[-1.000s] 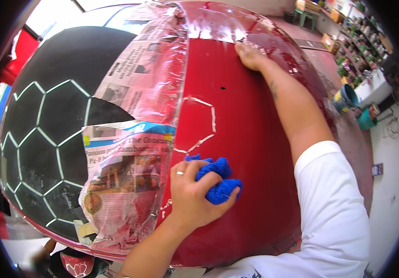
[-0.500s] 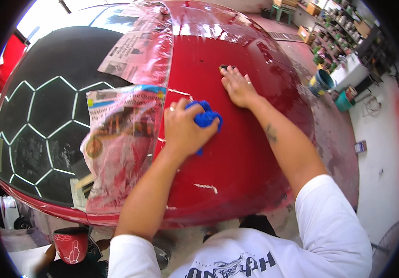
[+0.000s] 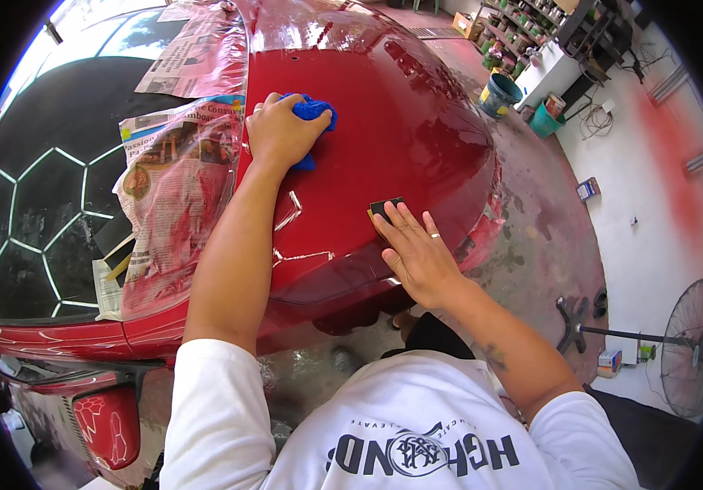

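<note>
A glossy red car hood (image 3: 376,139) spreads out in front of me, wet-looking toward its far side. My left hand (image 3: 279,132) is closed round a crumpled blue cloth (image 3: 315,112), pressed to the paint beside the masked edge. Lower and to the right, my right hand (image 3: 423,265) lies with fingers extended, holding a small black piece of sandpaper (image 3: 382,207) flat under the fingertips near the hood's side. Only the sandpaper's outer part shows. White angular lines, apparently reflections, cross the paint between my forearms.
Newspaper (image 3: 176,208) under clear plastic covers the edge of the dark windshield (image 3: 49,220). A red side mirror (image 3: 109,425) juts out at lower left. Beyond the car's right side are a blue-grey bucket (image 3: 498,95), a teal bucket (image 3: 546,120) and a pedestal fan (image 3: 692,347).
My right hand has come back toward me with the sandpaper, down to the hood's near side. My left hand with the cloth sits farther up the hood, and the view has shifted right.
</note>
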A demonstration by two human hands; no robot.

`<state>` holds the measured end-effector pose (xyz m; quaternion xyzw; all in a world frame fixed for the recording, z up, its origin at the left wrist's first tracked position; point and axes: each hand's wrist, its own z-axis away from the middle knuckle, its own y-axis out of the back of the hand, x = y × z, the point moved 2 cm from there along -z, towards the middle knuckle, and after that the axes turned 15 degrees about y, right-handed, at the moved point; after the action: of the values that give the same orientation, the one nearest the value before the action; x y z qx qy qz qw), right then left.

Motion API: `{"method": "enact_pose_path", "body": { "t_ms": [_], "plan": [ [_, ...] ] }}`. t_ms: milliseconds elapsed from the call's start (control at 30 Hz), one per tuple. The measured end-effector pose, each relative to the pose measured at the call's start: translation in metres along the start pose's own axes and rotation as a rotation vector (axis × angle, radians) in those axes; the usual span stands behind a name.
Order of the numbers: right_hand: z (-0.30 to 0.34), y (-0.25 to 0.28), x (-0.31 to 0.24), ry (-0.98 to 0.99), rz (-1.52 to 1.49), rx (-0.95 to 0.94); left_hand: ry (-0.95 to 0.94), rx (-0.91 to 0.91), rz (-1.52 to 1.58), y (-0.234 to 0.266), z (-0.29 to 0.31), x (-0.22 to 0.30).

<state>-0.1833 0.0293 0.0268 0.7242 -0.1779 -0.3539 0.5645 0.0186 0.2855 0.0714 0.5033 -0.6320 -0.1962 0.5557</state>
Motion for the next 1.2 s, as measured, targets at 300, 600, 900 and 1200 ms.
{"method": "enact_pose_path", "body": {
  "t_ms": [300,600,900,1200],
  "plan": [
    [-0.21,0.002,0.169,-0.017,-0.015,0.036,-0.074,0.051,0.069,-0.003,0.001,0.006],
    [-0.491,0.026,0.341,-0.053,0.019,0.018,-0.084,-0.052,0.082,0.007,-0.002,0.012],
    [-0.541,0.018,0.369,-0.062,0.041,0.018,-0.11,-0.064,0.06,0.008,-0.004,0.006],
    [-0.232,-0.002,0.173,0.073,0.035,0.072,-0.06,0.047,0.071,-0.003,-0.006,0.002]
  ]
}}
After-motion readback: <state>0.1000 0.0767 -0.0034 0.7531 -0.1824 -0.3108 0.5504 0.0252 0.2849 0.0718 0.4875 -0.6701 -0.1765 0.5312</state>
